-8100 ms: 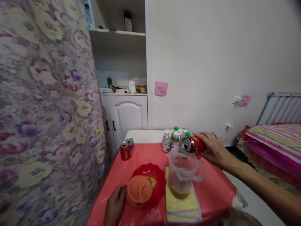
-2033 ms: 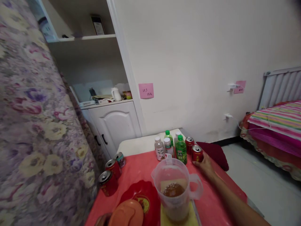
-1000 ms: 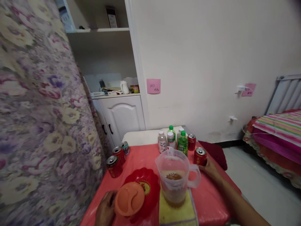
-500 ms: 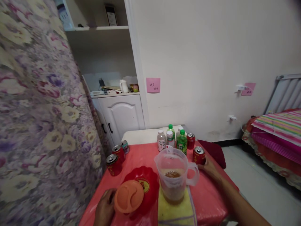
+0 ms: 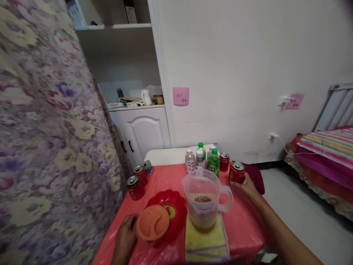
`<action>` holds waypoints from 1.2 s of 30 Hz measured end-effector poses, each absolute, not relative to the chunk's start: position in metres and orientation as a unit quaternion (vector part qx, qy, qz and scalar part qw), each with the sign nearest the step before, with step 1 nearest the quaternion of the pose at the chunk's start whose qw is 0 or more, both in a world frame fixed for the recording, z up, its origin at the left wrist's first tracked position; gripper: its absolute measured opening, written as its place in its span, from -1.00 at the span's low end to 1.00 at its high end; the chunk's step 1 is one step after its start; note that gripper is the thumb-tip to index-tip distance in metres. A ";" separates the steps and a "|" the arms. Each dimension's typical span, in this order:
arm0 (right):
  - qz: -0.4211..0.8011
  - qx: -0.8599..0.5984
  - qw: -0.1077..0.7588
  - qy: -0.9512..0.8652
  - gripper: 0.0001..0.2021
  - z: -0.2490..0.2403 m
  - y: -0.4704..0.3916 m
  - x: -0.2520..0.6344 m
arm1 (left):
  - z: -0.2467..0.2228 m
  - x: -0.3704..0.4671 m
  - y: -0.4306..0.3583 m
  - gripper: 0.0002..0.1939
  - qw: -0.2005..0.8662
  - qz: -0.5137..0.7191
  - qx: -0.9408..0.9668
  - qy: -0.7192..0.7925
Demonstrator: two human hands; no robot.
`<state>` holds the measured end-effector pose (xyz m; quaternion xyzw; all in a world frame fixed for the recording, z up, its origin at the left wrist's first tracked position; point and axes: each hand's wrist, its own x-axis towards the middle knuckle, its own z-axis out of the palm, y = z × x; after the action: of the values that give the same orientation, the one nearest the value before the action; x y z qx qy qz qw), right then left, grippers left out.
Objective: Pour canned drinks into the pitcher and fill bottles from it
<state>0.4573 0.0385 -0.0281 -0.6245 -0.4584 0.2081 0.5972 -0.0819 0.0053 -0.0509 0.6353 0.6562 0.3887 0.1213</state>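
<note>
My right hand (image 5: 246, 185) is closed around the lower part of a red can (image 5: 237, 173) at the right side of the table. My left hand (image 5: 127, 231) is at the left edge of an orange divided dish (image 5: 153, 223), its fingers against the rim. That dish overlaps a red scalloped plate (image 5: 178, 215). Between my hands a clear plastic jug (image 5: 202, 209) with brown liquid stands on a yellow cloth (image 5: 205, 247).
Behind the jug are several bottles, including a green one (image 5: 214, 163), with another red can (image 5: 224, 162) beside them. Two red cans (image 5: 135, 188) and a smaller can (image 5: 148, 168) stand at the left. A floral curtain (image 5: 55, 129) hangs at far left.
My right hand and the red can have shifted slightly right, and the can looks a little tilted. The whole view has shifted slightly; my left hand stays at the orange dish.
</note>
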 end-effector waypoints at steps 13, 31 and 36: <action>0.166 -0.594 0.627 -0.475 -0.30 0.035 0.003 0.436 | -0.049 -0.081 0.004 -0.83 0.120 0.400 0.637 0.648; 0.043 -0.551 0.624 -0.553 -0.25 0.154 -0.035 0.391 | -0.049 -0.079 0.002 -0.82 0.121 0.404 0.634 0.648; 0.032 -0.549 0.602 -0.580 -0.28 0.147 -0.043 0.385 | -0.050 -0.079 0.001 -0.81 0.122 0.402 0.632 0.651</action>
<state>0.3851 -0.0434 0.1467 -0.5486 -0.5796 0.0317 0.6017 -0.0786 0.0012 -0.0496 0.6319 0.6513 0.4019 0.1224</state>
